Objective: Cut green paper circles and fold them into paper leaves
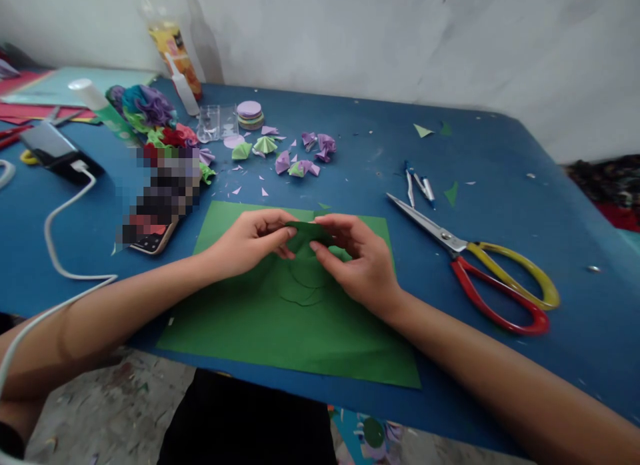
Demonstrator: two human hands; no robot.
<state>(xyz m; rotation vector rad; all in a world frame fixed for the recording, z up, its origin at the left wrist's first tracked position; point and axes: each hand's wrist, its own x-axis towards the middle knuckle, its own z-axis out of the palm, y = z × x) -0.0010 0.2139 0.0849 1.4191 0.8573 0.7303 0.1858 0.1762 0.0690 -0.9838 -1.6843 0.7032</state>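
Note:
Between my two hands is a small dark green paper piece [309, 231], held above a large green paper sheet [260, 331]. My left hand [263, 237] pinches its left side between thumb and fingers. On its right side, my right hand [357, 255] grips it with the fingers behind and the thumb in front. Curved drawn lines show on the sheet just below my hands. The piece's exact shape is partly hidden by my fingers.
Large scissors [455, 241] with red and yellow handles and a compass [420, 183] lie to the right. At left are a phone [155, 231], a white cable [55, 251], a glue stick [103, 108] and a bottle [175, 45]. Folded paper pieces [300, 161] lie behind the sheet.

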